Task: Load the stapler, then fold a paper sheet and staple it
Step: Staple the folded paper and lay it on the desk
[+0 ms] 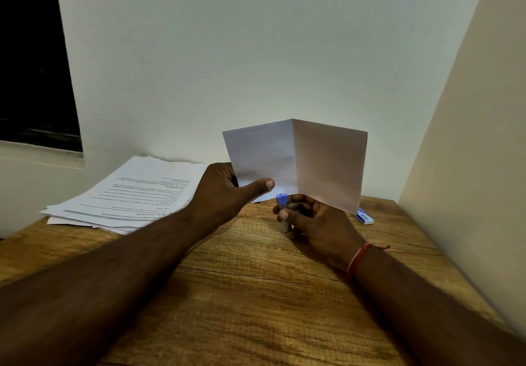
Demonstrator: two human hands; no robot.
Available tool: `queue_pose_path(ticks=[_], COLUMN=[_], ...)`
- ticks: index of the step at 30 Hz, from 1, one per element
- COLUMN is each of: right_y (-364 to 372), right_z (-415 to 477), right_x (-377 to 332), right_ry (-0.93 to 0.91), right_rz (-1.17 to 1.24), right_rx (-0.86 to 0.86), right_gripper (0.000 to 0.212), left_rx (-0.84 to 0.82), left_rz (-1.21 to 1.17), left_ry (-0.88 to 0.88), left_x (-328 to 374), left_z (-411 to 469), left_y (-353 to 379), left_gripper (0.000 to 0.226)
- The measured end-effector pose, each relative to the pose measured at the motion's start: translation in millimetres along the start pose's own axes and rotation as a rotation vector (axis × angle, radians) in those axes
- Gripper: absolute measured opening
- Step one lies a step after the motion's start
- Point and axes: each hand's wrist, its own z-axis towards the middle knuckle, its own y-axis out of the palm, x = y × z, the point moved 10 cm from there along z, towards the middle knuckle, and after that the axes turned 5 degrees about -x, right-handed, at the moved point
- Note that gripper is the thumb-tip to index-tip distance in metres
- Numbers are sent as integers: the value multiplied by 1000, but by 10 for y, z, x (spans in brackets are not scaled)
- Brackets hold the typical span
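Observation:
A white paper sheet (301,160) with a vertical crease down its middle is held upright above the wooden table (242,294). My left hand (225,192) pinches its lower left part, thumb on the near face. Under the sheet's bottom edge, my right hand (313,223) grips a small blue and metal stapler (282,209), whose blue end points up at the paper. The sheet's right half hides part of my right hand's fingers.
A loose stack of printed sheets (128,194) lies at the table's back left. A small blue and white staple box (364,217) sits at the back right, near the side wall (461,166). A dark window (34,58) is at the upper left.

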Motion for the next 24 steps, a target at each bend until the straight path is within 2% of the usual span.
queue_pose_path(ticks=[7,11,14,16,18,21,24], right_y=[-18,-14,-15,-20,-18,-18,-130], right_z=[15,19,25,44,58,52,44], right_x=[46,32,-5,-6,41,75,59], right_ry=[14,20,8,7,33,35,22], right_rz=[-2,37,78,80,63,84,123], right_rx=[22,34,81,122,135,85,84], right_gripper=[16,19,20,15,14,22,22], left_rx=[6,7,16,9,6,14,25], left_rz=[14,21,-10,-31,-37,-32,-64], left_ry=[5,18,11,15,12,-14,-29], left_x=[-9,-23,1,29,10,-29,-65], left_z=[4,5,5,-6,-8,0,12], left_y=[7,-4,-5,9,19,13,-6], left_gripper=[29,54,24,13,13,19,14])
